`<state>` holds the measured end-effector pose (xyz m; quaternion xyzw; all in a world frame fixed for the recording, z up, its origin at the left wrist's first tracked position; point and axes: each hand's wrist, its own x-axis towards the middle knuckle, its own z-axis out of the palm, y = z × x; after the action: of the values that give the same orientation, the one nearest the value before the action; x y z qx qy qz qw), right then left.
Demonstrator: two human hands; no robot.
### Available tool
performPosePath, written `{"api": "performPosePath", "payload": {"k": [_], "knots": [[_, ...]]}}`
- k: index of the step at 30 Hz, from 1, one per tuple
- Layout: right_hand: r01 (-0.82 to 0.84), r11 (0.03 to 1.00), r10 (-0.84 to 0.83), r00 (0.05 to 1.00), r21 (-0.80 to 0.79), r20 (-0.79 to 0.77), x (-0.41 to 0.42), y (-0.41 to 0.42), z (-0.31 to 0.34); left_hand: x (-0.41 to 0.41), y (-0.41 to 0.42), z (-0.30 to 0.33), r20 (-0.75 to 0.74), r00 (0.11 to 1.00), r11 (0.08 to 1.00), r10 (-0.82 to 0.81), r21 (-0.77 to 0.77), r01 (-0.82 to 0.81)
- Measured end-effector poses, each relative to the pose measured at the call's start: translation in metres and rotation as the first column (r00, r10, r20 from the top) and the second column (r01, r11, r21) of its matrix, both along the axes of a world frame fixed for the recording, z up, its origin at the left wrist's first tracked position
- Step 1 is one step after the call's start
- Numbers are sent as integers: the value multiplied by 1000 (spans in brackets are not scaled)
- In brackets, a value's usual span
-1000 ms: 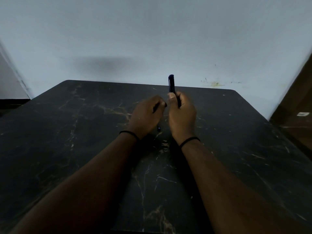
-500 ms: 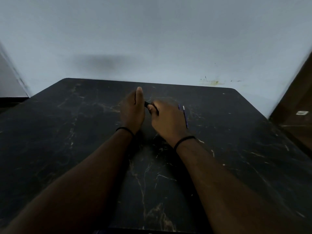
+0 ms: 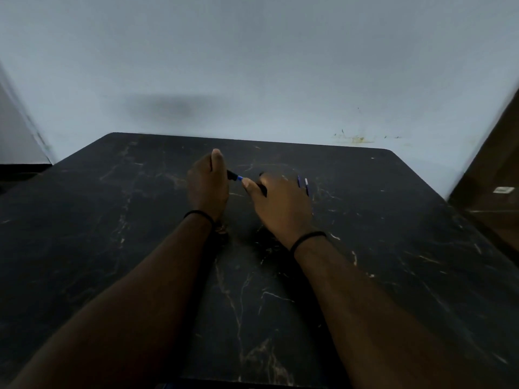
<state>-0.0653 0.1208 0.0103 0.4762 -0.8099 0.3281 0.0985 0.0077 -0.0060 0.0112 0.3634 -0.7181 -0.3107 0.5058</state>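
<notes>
Over the middle of the black marble table (image 3: 112,248), my left hand (image 3: 207,186) grips the dark end of a pen (image 3: 235,176), thumb pointing up. A short blue stretch of the pen shows between the hands. My right hand (image 3: 280,203) holds the pen's other dark part between thumb and fingers. Most of the pen is hidden inside both hands. Two thin pen parts (image 3: 303,183), one bluish and one whitish, lie on the table just right of my right hand.
A pale wall (image 3: 252,66) rises behind the table's far edge. A brown wooden surface (image 3: 494,178) stands at the right. Both wrists wear black bands.
A second ago my right hand held the pen upright; since then both hands lowered it level, and they have drawn slightly apart, exposing a blue section between them.
</notes>
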Motion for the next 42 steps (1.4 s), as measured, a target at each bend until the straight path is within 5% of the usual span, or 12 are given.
{"api": "performPosePath", "payload": {"k": [5, 10, 15, 18, 22, 24, 26, 29, 32, 35, 42], "knots": [[63, 996, -60, 997, -60, 54, -12, 2, 1, 12, -16, -6, 434, 889, 985, 144, 22, -171], [39, 992, -27, 995, -119, 98, -11, 7, 3, 14, -17, -6, 662, 725, 982, 188, -132, -135], [40, 992, -25, 993, -121, 118, -12, 6, 1, 13, -20, -8, 755, 622, 970, 208, -77, -231], [65, 989, -44, 988, -136, 149, -14, 2, -3, 11, -14, -4, 609, 745, 961, 272, -132, -243], [40, 973, 16, 971, -225, 240, -15, -1, -4, 7, -7, 4, 55, 998, 1000, -1, 9, 0], [7, 965, 79, 946, -261, 316, -16, -1, -5, 5, 2, 8, -222, 953, 955, -206, 164, 245], [-27, 963, 134, 910, -268, 391, -16, -2, -7, 5, 7, 11, -416, 834, 809, -363, 304, 504], [-46, 963, 171, 866, -267, 470, -14, -4, -7, 6, 10, 11, -498, 681, 585, -537, 362, 726], [-70, 948, 248, 772, -310, 585, -12, -5, -5, 5, 8, 7, -509, 593, 468, -624, 365, 805], [-133, 933, 351, 535, -334, 768, -11, -2, -1, 7, 3, 3, -529, 553, 406, -644, 376, 833], [-199, 907, 410, 222, -371, 884, -12, 0, 4, 7, 6, 6, -557, 529, 351, -640, 401, 846]]}}
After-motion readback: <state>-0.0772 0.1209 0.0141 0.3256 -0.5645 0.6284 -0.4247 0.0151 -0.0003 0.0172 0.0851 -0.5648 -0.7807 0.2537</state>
